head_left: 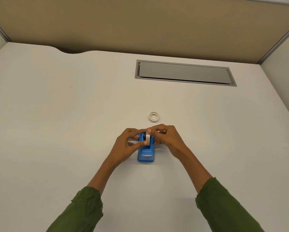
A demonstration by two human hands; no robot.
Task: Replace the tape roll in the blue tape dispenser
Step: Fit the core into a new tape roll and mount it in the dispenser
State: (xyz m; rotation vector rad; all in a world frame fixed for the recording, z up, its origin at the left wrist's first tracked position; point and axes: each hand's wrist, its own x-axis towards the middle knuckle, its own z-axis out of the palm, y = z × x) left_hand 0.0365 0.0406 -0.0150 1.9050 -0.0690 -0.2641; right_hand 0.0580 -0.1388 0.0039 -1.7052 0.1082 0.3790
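The blue tape dispenser [146, 154] stands on the white desk [73, 131] in front of me, its metal cutter facing me. A white tape roll [147, 137] sits upright in its cradle. My left hand [128, 144] pinches the roll from the left, thumb on its near edge. My right hand [167, 138] holds the roll from the right, a fingertip on its top. A second, thin whitish roll [153, 117] lies flat on the desk just beyond my hands.
A grey cable-access flap [184, 72] is set into the desk at the back right. Tan partition walls [140, 22] close off the back and sides. My green sleeves [80, 213] reach in from the near edge.
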